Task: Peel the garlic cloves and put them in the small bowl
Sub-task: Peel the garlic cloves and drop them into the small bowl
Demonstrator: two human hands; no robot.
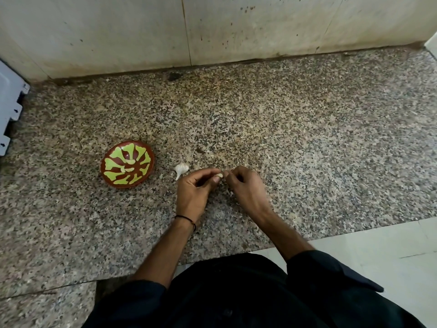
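Pinching clove, long axis prob. left-right.

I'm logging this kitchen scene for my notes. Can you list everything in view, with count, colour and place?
small bowl: one, brown with green pattern, on the counter left of the hands
peeled cloves: two, it seems, pale, inside the small bowl
garlic piece: one, white, on the counter between bowl and hands
garlic clove: one, pale, between both hands
counter: one, speckled granite
wall: pale, stained, behind the counter
white object: one, left edge, cut off
left hand: holds the garlic clove; black thread on wrist
right hand: pinches the clove's other end
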